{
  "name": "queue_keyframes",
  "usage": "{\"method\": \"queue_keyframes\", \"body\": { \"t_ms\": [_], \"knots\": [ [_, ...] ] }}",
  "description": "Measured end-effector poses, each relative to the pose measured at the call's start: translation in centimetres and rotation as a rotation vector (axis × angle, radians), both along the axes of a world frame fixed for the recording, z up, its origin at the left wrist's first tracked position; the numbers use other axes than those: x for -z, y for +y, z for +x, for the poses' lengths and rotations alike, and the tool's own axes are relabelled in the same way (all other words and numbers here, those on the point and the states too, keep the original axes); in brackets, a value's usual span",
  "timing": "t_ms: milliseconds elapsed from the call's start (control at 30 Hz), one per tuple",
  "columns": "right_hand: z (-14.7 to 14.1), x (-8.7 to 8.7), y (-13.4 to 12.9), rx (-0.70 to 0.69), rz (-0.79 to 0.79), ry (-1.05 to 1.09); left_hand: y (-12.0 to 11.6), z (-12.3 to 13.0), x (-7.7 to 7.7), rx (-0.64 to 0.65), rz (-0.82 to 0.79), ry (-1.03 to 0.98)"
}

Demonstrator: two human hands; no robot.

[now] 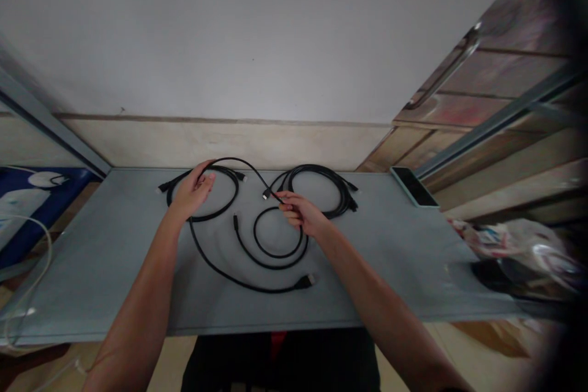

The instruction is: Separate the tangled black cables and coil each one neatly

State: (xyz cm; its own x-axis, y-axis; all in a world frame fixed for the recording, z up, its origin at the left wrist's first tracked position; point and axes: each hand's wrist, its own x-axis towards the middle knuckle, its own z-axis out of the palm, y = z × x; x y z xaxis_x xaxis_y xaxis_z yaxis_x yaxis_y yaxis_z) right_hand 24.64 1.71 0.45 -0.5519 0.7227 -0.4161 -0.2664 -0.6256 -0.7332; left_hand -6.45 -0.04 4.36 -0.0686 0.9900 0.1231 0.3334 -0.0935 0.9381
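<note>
Grey desk (pixel 399 251) spans mid-frame; loose black cable (pixel 275 267) sprawls at its centre, part raised in an arc between the hands, with the larger coil (pixel 343 193) right of centre and the smaller coil (pixel 237 192) left. Left hand (pixel 193 190) half-curled, thumb apart, cable running through; right hand (pixel 301 214) nearly closed, pinching it near frame centre. Step in hand looks like shaping this length into loops; next move calls for light fingers, keeping the plug (pixel 304 282) at lower centre unsnagged.
</note>
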Motion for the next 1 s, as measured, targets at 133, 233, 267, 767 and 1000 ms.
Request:
{"method": "queue_keyframes", "body": {
  "t_ms": [133,233,267,767,1000],
  "knots": [
    [0.3,-0.2,0.1,-0.046,0.015,0.002,-0.1,-0.2,-0.2,0.034,0.020,-0.141],
    [0.6,-0.2,0.4,0.003,0.080,-0.019,-0.2,-0.2,-0.3,0.070,0.029,-0.193],
    [0.8,-0.3,0.5,0.017,0.107,-0.038,-0.1,-0.3,-0.3,0.077,0.032,-0.199],
    [-0.1,0.3,0.1,0.190,0.398,-0.123,-0.1,3.4,2.1,0.232,-0.126,0.024],
    [-1.0,0.1,-1.1,-0.119,0.395,-0.072,-0.8,5.7,2.1,0.359,0.056,0.202]
  ]
}}
